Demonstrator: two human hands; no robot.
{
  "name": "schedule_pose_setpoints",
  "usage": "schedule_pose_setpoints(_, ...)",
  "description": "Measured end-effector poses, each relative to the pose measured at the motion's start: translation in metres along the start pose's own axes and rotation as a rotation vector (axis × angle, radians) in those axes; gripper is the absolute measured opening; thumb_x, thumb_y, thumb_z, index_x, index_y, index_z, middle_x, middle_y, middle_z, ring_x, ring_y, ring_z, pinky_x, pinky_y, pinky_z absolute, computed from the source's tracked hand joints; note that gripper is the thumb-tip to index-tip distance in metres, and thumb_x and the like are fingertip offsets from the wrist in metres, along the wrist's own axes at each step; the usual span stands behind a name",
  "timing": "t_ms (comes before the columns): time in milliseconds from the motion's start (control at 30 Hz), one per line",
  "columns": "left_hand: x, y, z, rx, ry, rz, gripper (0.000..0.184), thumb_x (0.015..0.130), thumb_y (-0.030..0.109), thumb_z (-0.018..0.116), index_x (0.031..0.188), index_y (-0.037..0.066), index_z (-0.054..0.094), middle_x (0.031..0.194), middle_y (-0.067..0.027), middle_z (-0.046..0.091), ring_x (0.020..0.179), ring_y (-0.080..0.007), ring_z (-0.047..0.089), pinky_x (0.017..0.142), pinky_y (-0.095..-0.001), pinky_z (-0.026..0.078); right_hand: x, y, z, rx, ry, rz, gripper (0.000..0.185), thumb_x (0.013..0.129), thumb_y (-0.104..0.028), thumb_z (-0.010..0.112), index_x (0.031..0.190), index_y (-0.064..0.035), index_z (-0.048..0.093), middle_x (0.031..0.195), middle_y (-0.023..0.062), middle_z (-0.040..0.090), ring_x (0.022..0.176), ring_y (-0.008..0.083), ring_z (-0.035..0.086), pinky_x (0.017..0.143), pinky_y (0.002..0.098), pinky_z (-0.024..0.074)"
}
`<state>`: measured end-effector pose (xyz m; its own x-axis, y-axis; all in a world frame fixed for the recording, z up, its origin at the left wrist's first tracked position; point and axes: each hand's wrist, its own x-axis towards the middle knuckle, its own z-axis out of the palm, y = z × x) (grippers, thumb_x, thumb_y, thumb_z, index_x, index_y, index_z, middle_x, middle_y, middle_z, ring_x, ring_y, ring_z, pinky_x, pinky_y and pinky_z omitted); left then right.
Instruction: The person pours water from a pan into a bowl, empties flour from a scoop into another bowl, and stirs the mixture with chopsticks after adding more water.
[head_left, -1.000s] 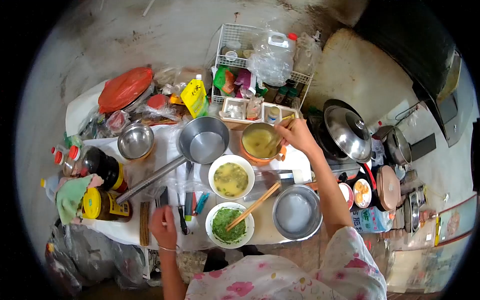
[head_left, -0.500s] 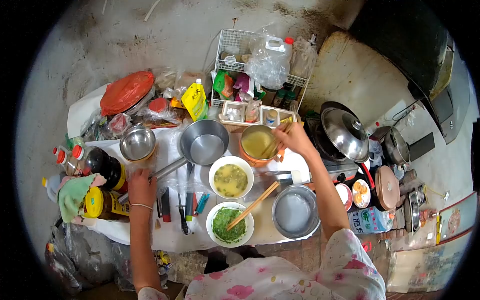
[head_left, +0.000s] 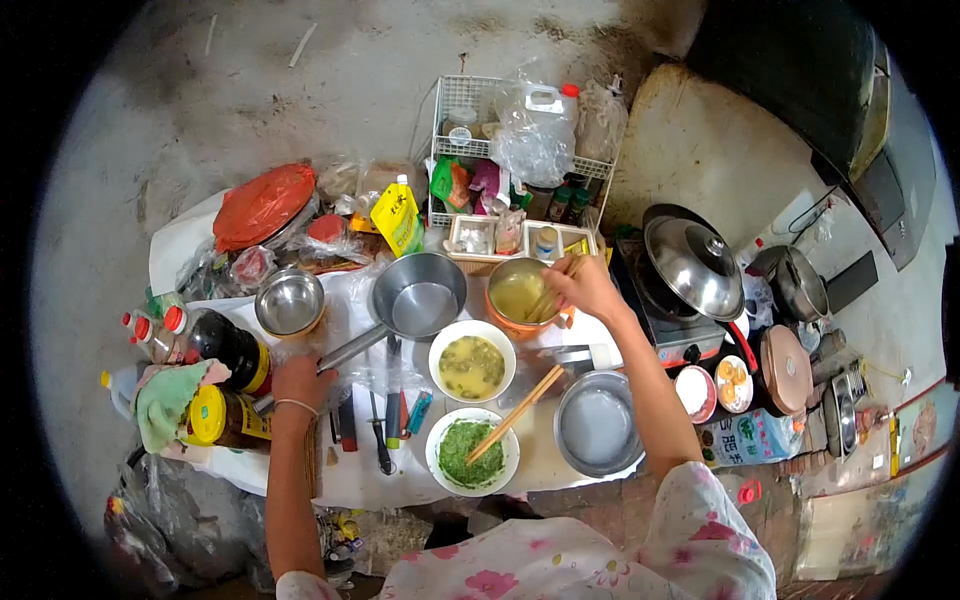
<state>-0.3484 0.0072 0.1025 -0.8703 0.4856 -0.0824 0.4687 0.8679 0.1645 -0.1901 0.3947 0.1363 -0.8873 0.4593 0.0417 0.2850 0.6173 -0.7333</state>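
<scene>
The left hand (head_left: 300,380) grips the long handle (head_left: 355,348), slanting away rightward to the pan (head_left: 418,297); the right hand (head_left: 588,288) pinches sticks (head_left: 546,303).

Grey saucepan (head_left: 419,298) — upright beside orange pot (head_left: 513,326)

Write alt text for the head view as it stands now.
The left hand holds a grey saucepan by its handle, and the right hand holds a thin utensil in an orange pot, over a cluttered table. Nearer the person stand a soup bowl and a greens bowl with chopsticks.
</scene>
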Motion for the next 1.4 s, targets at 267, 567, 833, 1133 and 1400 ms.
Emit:
schedule_pose_setpoints(267,-0.01,-0.003,-0.005,-0.023,0.122,0.037,0.028,0.069,0.031,0.066,0.083,0.007,0.064,0.076,-0.0174,0.062,0.073,-0.0341,0.06,0.066,-0.0421,0.047,-0.003,0.006,0.004,0.022,0.071,-0.06,0.023,0.081,-0.016,0.059,0.073,0.0049,0.062,0.058,0.0127,0.06,0.045,0.0139,0.056,0.045,0.0276,0.0449)
schedule_pose_setpoints(567,-0.02,-0.002,-0.035,-0.044,0.181,0.055,0.029,0.068,0.032,0.066,0.08,0.005,0.064,0.074,-0.0173,0.061,0.071,-0.0343,0.059,0.064,-0.0425,0.046,-0.001,0.01,0.015,0.093,0.06,-0.107,0.024,0.083,-0.017,0.057,0.078,0.0056,0.063,0.055,0.0119,0.06,0.05,0.0141,0.06,0.048,0.0276,0.0464)
schedule_pose_setpoints(833,-0.023,-0.003,-0.014,0.014,0.114,0.066,0.028,0.068,0.03,0.066,0.076,0.004,0.063,0.073,-0.0188,0.06,0.071,-0.0349,0.059,0.065,-0.0423,0.046,0.002,0.014,0.026,0.152,0.11,-0.071,0.022,0.081,-0.018,0.06,0.077,0.0032,0.064,0.059,0.0147,0.061,0.05,0.0186,0.061,0.052,0.0335,0.0467)
schedule_pose_setpoints(1133,-0.003,0.006,0.005,0.028,0.119,0.08,0.028,0.067,0.03,0.067,0.078,0.005,0.063,0.074,-0.0187,0.061,0.074,-0.0358,0.058,0.068,-0.0433,0.045,0.006,0.028,0.032,0.104,0.33,-0.27,0.024,0.079,-0.018,0.06,0.074,0.0051,0.064,0.054,0.0139,0.059,0.046,0.0183,0.059,0.05,0.0309,0.0464)
schedule_pose_setpoints(1400,-0.009,-0.004,0.021,0.055,0.191,0.076,0.038,0.064,0.026,0.072,0.095,0.008,0.06,0.084,-0.0126,0.063,0.079,-0.0308,0.059,0.074,-0.0399,0.042,-0.017,0.024,0.024,0.274,0.248,-0.194,0.025,0.08,-0.018,0.059,0.076,0.0063,0.063,0.059,0.0141,0.061,0.046,0.0155,0.058,0.048,0.0293,0.0471)
